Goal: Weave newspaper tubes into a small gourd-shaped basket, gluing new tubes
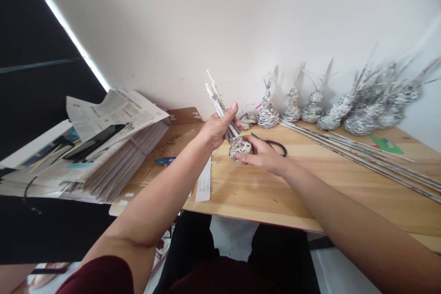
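Note:
My left hand (217,127) is wrapped round the upright paper sticks of a small woven newspaper piece (237,145), held just above the wooden table (262,193). The sticks poke up and to the left past my fingers. My right hand (262,155) grips the rounded woven base of the same piece from the right side, fingers curled on it. Black-handled scissors (275,144) lie on the table right behind my right hand.
Several finished woven newspaper pieces (330,112) stand in a row along the white wall. Long rolled paper sticks (365,158) lie across the right of the table beside a green card (387,144). A newspaper stack (103,156) with a dark phone sits at left.

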Action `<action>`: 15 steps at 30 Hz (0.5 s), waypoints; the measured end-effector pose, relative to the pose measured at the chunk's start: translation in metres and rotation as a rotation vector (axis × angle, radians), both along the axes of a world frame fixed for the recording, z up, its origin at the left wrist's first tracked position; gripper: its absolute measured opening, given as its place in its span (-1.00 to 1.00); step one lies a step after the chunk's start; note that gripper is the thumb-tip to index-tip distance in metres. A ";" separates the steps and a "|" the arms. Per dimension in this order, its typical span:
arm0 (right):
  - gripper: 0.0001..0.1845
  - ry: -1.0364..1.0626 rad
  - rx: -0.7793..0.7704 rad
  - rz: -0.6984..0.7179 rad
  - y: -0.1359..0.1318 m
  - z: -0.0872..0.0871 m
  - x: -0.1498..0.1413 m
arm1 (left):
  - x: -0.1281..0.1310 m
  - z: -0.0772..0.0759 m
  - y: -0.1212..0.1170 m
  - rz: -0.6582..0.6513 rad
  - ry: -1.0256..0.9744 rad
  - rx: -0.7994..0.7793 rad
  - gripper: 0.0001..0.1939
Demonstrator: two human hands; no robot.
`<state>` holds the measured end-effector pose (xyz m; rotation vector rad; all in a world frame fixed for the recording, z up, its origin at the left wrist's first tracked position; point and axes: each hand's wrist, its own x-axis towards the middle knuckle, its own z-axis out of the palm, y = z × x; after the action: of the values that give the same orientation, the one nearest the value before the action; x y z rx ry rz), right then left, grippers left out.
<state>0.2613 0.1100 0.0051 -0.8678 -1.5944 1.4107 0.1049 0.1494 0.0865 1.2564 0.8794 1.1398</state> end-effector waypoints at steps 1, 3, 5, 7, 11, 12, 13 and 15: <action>-0.38 -0.028 0.025 -0.010 0.001 -0.001 0.001 | 0.001 0.000 0.001 0.005 0.020 0.002 -0.32; -0.39 -0.090 0.075 -0.023 0.002 -0.002 0.002 | 0.002 -0.002 0.005 0.018 0.077 0.006 -0.30; -0.40 -0.129 0.100 -0.028 0.002 -0.002 0.003 | 0.003 -0.005 0.008 0.027 0.131 0.013 -0.29; -0.41 -0.131 0.108 -0.036 0.002 -0.001 0.004 | 0.004 -0.009 0.011 0.024 0.162 0.019 -0.30; -0.40 -0.077 0.151 -0.041 0.003 0.003 0.006 | 0.007 -0.017 0.012 -0.047 0.142 0.060 -0.32; -0.40 -0.076 0.159 -0.047 0.003 0.004 0.006 | 0.008 -0.019 0.012 -0.065 0.128 0.073 -0.32; -0.39 -0.088 0.161 -0.064 0.002 0.004 0.006 | 0.009 -0.020 0.012 -0.076 0.115 0.085 -0.32; -0.40 -0.138 0.157 -0.118 0.001 0.005 0.006 | 0.010 -0.022 0.014 -0.069 0.108 0.107 -0.33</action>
<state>0.2672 0.1114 0.0097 -0.9654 -1.7027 1.1485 0.1147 0.1632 0.0649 1.4368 0.8574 1.0834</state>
